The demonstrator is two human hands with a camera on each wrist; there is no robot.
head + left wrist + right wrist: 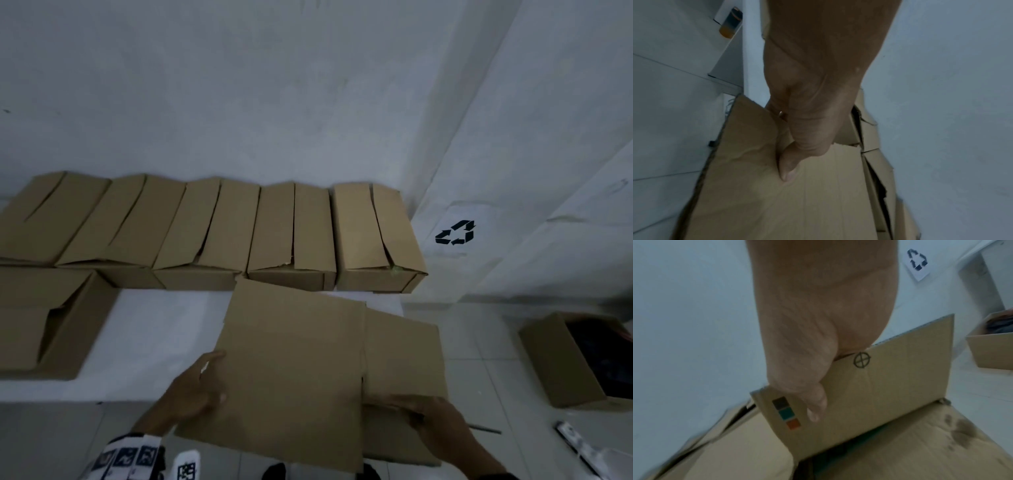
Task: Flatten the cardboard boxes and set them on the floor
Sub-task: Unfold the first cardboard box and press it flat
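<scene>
Two hands of mine grip one flattened brown cardboard box (294, 363), held out in front of me above the white tiled floor (479, 346), its far edge reaching over the near edge of the white tabletop (164, 329). My left hand (191, 394) holds its left edge: in the left wrist view the thumb (789, 164) presses down on the top face while the other fingers curl underneath, out of sight. My right hand (435, 421) pinches a side flap at the box's right near corner; the right wrist view shows my thumb (816, 407) lying on the flap's face, beside three small printed squares (786, 413) in dark, teal and orange, and near a circled cross mark (862, 360).

Beyond the held box, a row of closed brown cardboard boxes (219, 233) stands side by side on the tabletop against the white wall (239, 85), and another brown box with loose flaps (44, 318) lies at the left, nearer to me. To the right, on the floor, stands an open brown cardboard box with dark contents (565, 363). A black recycling symbol on a white sheet (455, 233) is fixed to the wall just right of the row.
</scene>
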